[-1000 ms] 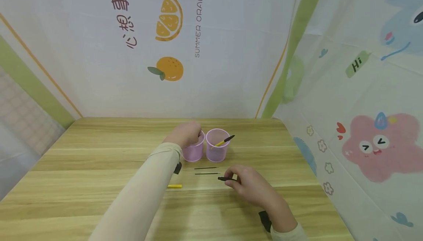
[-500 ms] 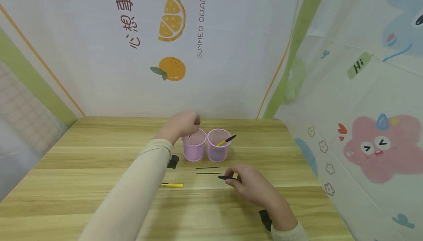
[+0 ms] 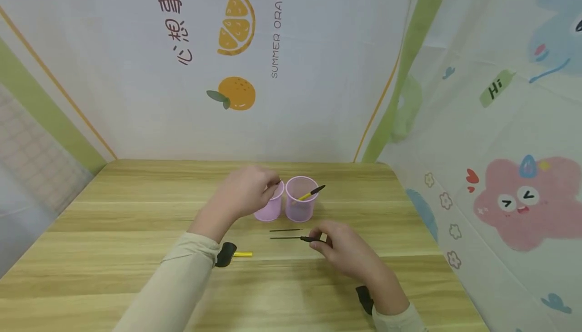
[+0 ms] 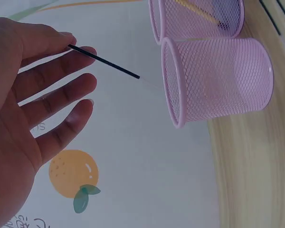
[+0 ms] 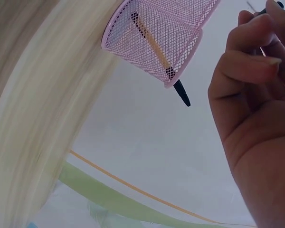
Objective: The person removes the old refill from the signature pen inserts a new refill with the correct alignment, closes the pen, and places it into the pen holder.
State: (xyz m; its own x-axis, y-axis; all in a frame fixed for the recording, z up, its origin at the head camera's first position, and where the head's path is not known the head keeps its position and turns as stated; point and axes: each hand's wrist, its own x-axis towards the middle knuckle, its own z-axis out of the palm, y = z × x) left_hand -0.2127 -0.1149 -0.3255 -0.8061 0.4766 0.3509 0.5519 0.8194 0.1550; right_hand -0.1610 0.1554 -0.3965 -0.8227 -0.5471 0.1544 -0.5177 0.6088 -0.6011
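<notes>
My left hand [image 4: 42, 90] pinches a thin black pen refill [image 4: 107, 62] with a clear end between thumb and index finger, the other fingers spread. In the head view this hand [image 3: 245, 193] is over the left pink mesh pen holder [image 3: 268, 212], partly hiding it. My right hand [image 3: 345, 251] pinches a short black pen part [image 3: 309, 239] above the table, its fingers curled. Two dark refills, an upper refill [image 3: 285, 230] and a lower refill [image 3: 285, 238], lie side by side to the left of that hand.
A yellow and black pen [image 3: 311, 193] leans in the right pink mesh pen holder [image 3: 299, 212]. A yellow pen barrel [image 3: 243, 254] lies on the wooden table [image 3: 113, 231], partly hidden by the black strap at my left wrist. Printed cloth [image 3: 313, 120] hangs behind the table.
My left hand has come up out of the left pen holder with a refill and drawn back nearer to me. The right hand has shifted only slightly, still pinching the black pen part.
</notes>
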